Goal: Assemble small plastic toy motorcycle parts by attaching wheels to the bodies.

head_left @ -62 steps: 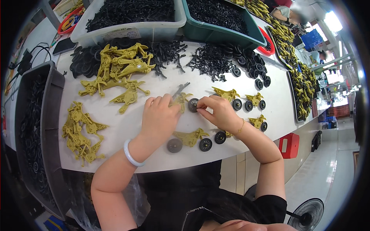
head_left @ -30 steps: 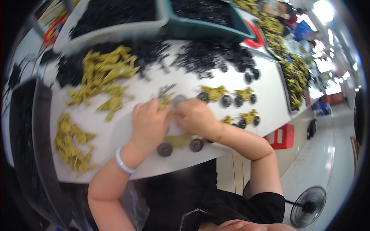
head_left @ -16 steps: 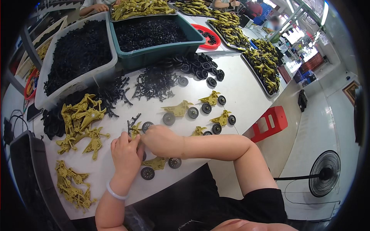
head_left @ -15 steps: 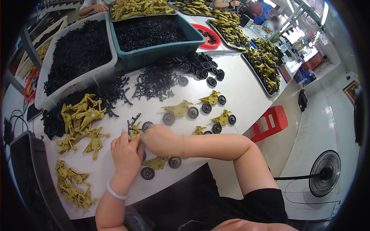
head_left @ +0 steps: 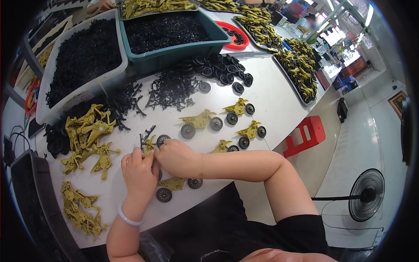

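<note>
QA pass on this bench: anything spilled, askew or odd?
Nothing damaged. Loose black sprue parts and black wheels lie scattered on the white table outside the teal bin. Both hands, left hand and right hand, work one olive toy frame.

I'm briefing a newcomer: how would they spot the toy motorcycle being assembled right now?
Start at the white table. Just past its near edge the left hand and right hand meet over an olive-green motorcycle. Unlike the finished ones lying free nearby, fingers grip it.

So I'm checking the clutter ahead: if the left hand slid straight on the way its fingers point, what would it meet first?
Probably the olive plastic toy body its left hand fingertips already touch, then the black plastic frame piece; depth is unclear.
</note>
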Action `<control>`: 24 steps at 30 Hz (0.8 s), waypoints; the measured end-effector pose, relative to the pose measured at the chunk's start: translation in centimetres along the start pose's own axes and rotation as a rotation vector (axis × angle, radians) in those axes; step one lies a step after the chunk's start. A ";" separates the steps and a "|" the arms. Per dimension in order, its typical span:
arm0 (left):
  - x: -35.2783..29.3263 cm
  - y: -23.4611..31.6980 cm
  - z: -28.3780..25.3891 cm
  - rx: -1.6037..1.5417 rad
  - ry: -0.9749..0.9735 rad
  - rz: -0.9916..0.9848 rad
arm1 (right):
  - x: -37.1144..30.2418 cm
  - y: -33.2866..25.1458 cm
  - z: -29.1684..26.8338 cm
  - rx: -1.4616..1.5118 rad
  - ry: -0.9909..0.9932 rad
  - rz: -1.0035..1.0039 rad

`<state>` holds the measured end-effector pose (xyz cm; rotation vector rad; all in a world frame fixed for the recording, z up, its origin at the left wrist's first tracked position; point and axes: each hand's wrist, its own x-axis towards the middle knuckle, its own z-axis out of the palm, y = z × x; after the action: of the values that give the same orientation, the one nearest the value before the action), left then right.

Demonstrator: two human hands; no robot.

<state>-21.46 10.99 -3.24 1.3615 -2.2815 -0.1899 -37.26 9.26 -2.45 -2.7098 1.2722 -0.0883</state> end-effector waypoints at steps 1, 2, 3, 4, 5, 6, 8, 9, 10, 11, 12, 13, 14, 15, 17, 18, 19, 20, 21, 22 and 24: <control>-0.1 0.0 -0.1 0.005 0.014 0.001 | -0.2 0.2 0.4 -0.002 0.008 0.002; -0.2 0.0 -0.3 0.009 0.018 0.007 | -0.4 0.3 0.8 0.027 0.045 0.007; -0.3 -0.1 -0.4 -0.014 0.006 -0.010 | -0.4 0.2 0.4 0.056 0.081 0.011; -0.4 -0.1 -0.6 -0.038 -0.006 -0.029 | -0.7 0.1 -0.2 0.052 0.086 0.012; -0.4 -0.2 -0.9 -0.036 -0.004 -0.026 | -1.2 0.0 -0.8 0.118 0.081 0.057; -0.5 -0.2 -1.3 -0.033 -0.022 -0.034 | -1.8 -0.1 -1.8 0.183 0.074 0.102; -0.4 -0.4 -2.1 -0.032 -0.039 -0.042 | -3.0 0.6 -3.8 0.205 0.116 0.133; -0.4 -0.5 -2.6 -0.036 -0.066 -0.057 | -3.6 1.2 -4.6 0.234 0.156 0.160; -0.5 -0.7 -2.9 -0.041 -0.095 -0.073 | -4.2 2.0 -5.1 0.235 0.153 0.158; -0.5 -0.8 -3.3 -0.040 -0.098 -0.080 | -4.6 3.0 -5.4 0.252 0.153 0.223; -0.6 -1.0 -3.7 -0.014 -0.112 -0.093 | -5.1 3.9 -5.8 0.275 0.152 0.282; -0.8 -1.3 -4.0 0.015 -0.128 -0.113 | -5.6 4.9 -6.2 0.311 0.150 0.324; -0.8 -1.4 -4.2 0.027 -0.140 -0.137 | -6.2 5.9 -6.6 0.349 0.143 0.364; -0.6 -1.4 -4.6 0.016 -0.153 -0.131 | -6.7 6.7 -7.0 0.340 0.139 0.424; -0.1 -1.5 -4.8 -0.009 -0.172 -0.118 | -8.1 8.6 -7.2 0.348 0.192 0.496; -0.1 -1.7 -4.7 -0.019 -0.183 -0.118 | -7.8 8.1 -8.1 0.378 0.149 0.600; 0.0 -1.7 -4.6 -0.001 -0.179 -0.108 | -7.8 8.3 -8.4 0.364 0.200 0.541; 0.0 -1.8 -4.5 0.011 -0.173 -0.090 | -7.4 8.1 -8.7 0.317 0.174 0.553; 0.0 -2.0 -4.5 0.030 -0.182 -0.114 | -6.6 7.9 -8.6 0.314 0.170 0.528; -0.2 -2.2 -4.5 0.047 -0.180 -0.107 | -5.9 7.8 -8.3 0.307 0.169 0.506; -0.4 -2.7 -4.8 0.073 -0.183 -0.107 | -3.5 7.5 -7.0 0.308 0.177 0.390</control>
<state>-16.89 10.58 -0.11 1.5633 -2.3853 -0.2787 -46.02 6.51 3.31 -2.1961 1.6561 -0.4456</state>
